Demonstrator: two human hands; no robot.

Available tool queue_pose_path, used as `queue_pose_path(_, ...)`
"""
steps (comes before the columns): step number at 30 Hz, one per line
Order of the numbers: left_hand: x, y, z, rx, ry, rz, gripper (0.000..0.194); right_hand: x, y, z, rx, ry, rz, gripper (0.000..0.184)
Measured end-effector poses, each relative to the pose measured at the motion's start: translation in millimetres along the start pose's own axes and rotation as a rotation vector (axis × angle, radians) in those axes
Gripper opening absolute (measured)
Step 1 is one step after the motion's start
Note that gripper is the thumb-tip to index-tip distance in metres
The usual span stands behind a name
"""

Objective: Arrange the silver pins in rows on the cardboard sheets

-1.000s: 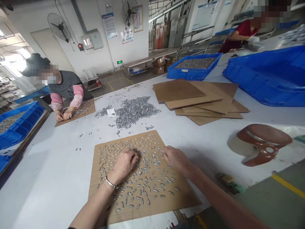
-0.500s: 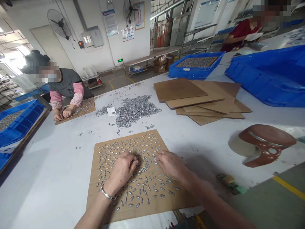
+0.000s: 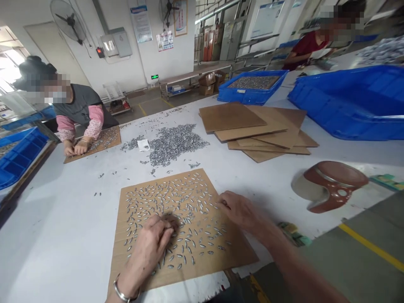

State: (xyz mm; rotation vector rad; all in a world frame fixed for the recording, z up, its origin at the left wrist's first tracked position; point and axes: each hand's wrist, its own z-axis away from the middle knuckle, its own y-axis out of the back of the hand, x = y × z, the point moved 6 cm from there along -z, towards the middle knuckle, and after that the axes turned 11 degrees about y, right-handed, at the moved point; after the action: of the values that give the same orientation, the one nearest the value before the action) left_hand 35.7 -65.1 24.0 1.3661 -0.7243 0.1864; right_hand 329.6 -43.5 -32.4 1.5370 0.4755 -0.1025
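I see silver pieces (image 3: 193, 260) scattered over the cardboard (image 3: 241, 256), my left hand (image 3: 152, 239) angled across its middle, my right hand (image 3: 237, 207) at its right edge; I cannot tell whether either's curled fingers grip anything.

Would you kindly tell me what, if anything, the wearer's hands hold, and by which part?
I cannot tell: the left hand over the cardboard sheet and right hand near its edge both hide any grip.

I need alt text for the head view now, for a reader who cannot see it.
A person's left hand is over a cardboard sheet strewn with small silvery pieces, the right hand at its right edge. Beyond lie a heap of similar pieces and stacked cardboard; a co-worker leans over another sheet.
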Motion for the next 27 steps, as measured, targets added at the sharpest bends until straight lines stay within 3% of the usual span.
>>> queue_pose_path(3, -9.7, 2.6, 9.1, 0.021, 0.007, 0.001, 0.031, 6.5, 0.3, 21.2, 0.000, -0.006, 0.011, 0.023)
queue_pose_path(6, -19.6, -0.9, 15.6, 0.020, 0.027, -0.013, 0.033, -5.7, -8.5, 27.8, -0.078, -0.031, 0.047, 0.024)
queue_pose_path(13, -25.9, -9.8, 26.3, 0.028, -0.005, 0.004, 0.031, -28.7, -15.6, 3.2, -0.196, -0.120, 0.185, 0.027)
queue_pose_path(18, -36.4, -5.2, 32.1, 0.047, 0.011, 0.020, 0.030, -38.8, -14.0, -5.8, -0.166, -0.028, 0.153, 0.026)
queue_pose_path(27, -38.3, -4.8, 38.5, 0.057, 0.026, 0.055, 0.031, -61.7, -40.3, -21.3, -0.182, 0.044, 0.225, 0.022)
